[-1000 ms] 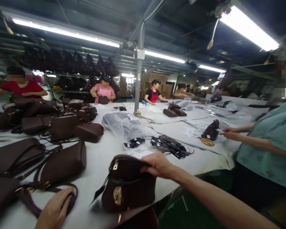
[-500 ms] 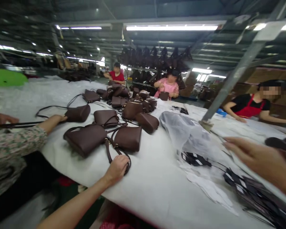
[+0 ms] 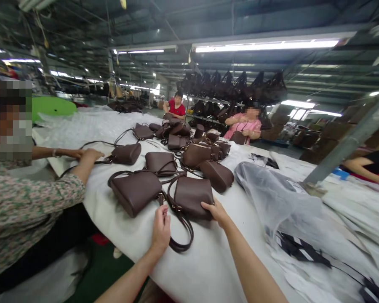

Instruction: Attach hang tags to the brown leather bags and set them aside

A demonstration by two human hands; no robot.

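A dark brown handbag [image 3: 192, 193] lies on the white-covered table, and my right hand [image 3: 217, 211] grips its right end, thumb on the near face and fingers hidden behind the edge. My left hand [image 3: 161, 227] is closed with curled fingers just left of that bag. A brown strap [image 3: 185, 244] passes behind this hand and loops out to its right; whether the fingers hold any of it is hidden. Close on the left lies another brown handbag [image 3: 135, 191], with a smaller bag [image 3: 160, 163] beyond it. A rounded-end bag [image 3: 217, 174] rests behind my right hand.
At left, a co-worker in a floral sleeve [image 3: 50, 198] handles the strap of a brown bag [image 3: 126, 153]. More bags [image 3: 177, 130] are piled farther back. Clear plastic [image 3: 259, 193] and black tags [image 3: 303, 250] lie at right, near a grey post [image 3: 344, 143]. Other people work across the table.
The view has swung left. My right hand let go of a bag with a gold emblem, moved across, and now grips a bag on the table. My left hand has shifted off the strap's loop end.
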